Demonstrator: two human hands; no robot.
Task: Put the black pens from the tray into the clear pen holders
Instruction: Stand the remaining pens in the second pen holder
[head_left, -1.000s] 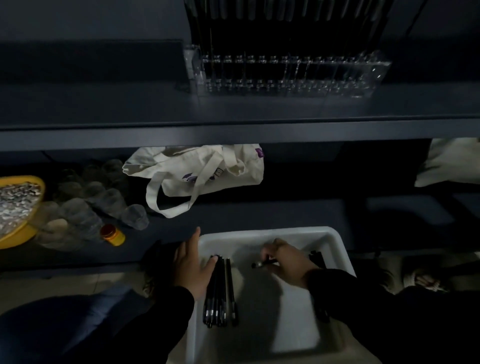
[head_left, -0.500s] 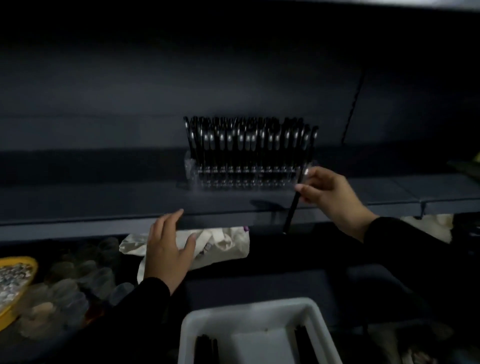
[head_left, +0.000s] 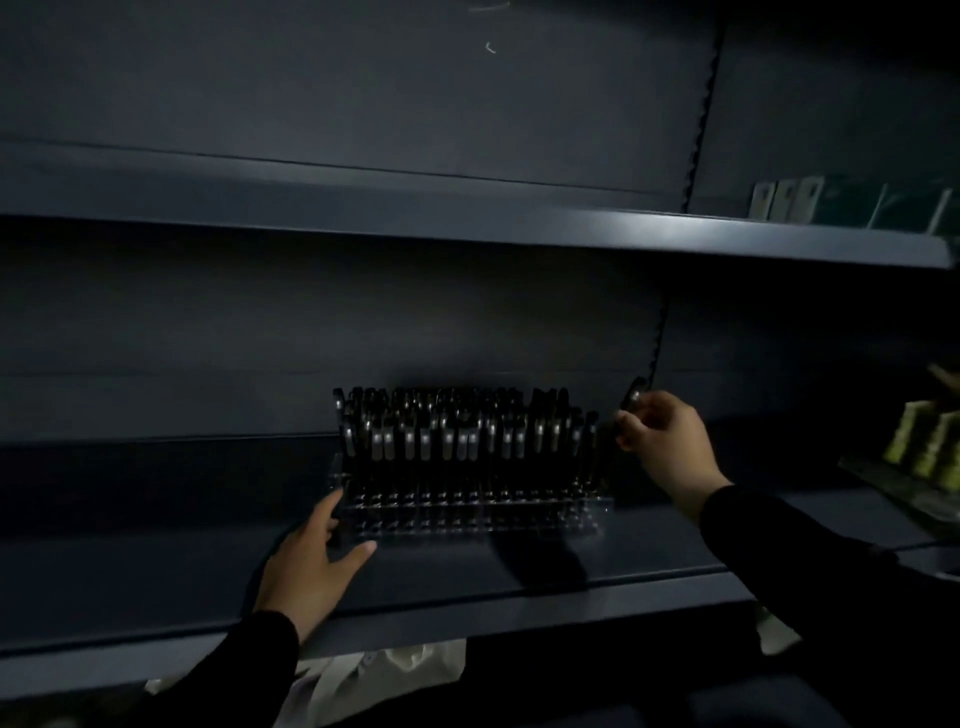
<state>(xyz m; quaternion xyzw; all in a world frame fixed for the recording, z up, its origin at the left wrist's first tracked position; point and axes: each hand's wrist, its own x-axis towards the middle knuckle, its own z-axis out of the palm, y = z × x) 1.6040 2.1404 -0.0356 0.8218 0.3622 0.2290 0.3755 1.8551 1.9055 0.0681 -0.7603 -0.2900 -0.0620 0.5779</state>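
Observation:
A clear pen holder (head_left: 470, 512) stands on the dark middle shelf (head_left: 156, 577), packed with several upright black pens (head_left: 457, 426). My right hand (head_left: 662, 441) is at the holder's right end, fingers pinched on one black pen (head_left: 632, 393) held upright just above and beside the last slots. My left hand (head_left: 311, 566) rests on the shelf with spread fingers, touching the holder's front left corner. The tray is out of view.
An upper shelf (head_left: 467, 228) juts out above the holder. Yellow-green packs (head_left: 930, 441) sit on the shelf at the far right. A pale cloth bag (head_left: 384, 670) shows below the shelf edge.
The view has tilted up from the tray to the shelves. My right hand carried a pen up to the holder's right end. My left hand rose from below the shelf edge to the holder's corner.

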